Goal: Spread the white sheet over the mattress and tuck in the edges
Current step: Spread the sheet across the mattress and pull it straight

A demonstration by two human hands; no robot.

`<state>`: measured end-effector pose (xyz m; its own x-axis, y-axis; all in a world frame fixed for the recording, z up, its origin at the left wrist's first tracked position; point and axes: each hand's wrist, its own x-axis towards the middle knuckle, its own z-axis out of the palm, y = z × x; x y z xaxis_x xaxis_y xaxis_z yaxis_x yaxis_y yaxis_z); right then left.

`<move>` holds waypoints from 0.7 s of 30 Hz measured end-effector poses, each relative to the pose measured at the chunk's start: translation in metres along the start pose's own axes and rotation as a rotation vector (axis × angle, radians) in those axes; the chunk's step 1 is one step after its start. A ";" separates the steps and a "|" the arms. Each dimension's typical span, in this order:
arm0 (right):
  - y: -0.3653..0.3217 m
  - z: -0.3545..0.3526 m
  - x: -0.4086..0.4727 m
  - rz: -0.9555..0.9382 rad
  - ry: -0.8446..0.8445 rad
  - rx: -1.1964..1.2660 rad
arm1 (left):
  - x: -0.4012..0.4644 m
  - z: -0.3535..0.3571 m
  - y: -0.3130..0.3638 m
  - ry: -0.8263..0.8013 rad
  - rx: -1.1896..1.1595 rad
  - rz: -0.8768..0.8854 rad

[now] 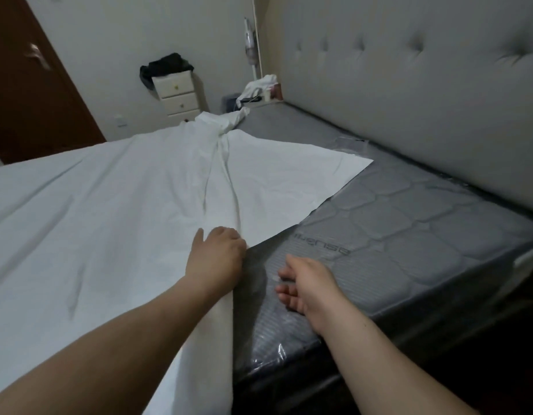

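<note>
The white sheet [115, 211] covers the left and middle of the grey quilted mattress [409, 223]. Its right edge runs slantwise, with a folded-back flap and a bunched ridge toward the far side. The mattress strip along the headboard is bare and wrapped in clear plastic. My left hand [217, 253] rests on the sheet at its near right edge, fingers curled over a fold of cloth. My right hand [307, 286] hovers just above the bare mattress beside that edge, palm turned left, fingers apart, holding nothing.
A grey tufted headboard [409, 85] stands along the right. A white drawer chest [178, 91] with a black bag on top is at the far wall, beside a brown door [28, 85]. White cloth and small items [262, 88] lie past the mattress's far corner.
</note>
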<state>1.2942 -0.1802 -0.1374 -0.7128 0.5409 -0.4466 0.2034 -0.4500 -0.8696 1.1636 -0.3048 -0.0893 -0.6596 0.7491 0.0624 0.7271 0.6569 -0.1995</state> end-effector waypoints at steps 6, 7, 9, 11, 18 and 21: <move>-0.022 -0.021 -0.034 0.043 0.021 0.333 | -0.050 -0.079 0.065 -0.060 -0.392 0.317; -0.027 -0.028 -0.044 0.034 0.032 0.365 | -0.064 -0.090 0.074 -0.080 -0.428 0.409; -0.033 -0.042 -0.065 0.020 0.137 0.365 | -0.085 -0.104 0.089 -0.105 -0.480 0.549; -0.034 -0.059 -0.081 -0.023 0.288 0.388 | -0.096 -0.111 0.093 -0.127 -0.547 0.618; -0.042 -0.122 -0.147 -0.316 0.595 0.365 | -0.120 -0.096 0.122 -0.152 -0.534 0.623; -0.046 -0.139 -0.178 -0.602 0.761 0.100 | -0.131 -0.089 0.150 -0.131 -0.556 0.622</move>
<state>1.5048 -0.1564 -0.0471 -0.0473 0.9987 0.0195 -0.1360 0.0129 -0.9906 1.3762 -0.2970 -0.0405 -0.0994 0.9948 -0.0196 0.9303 0.1000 0.3529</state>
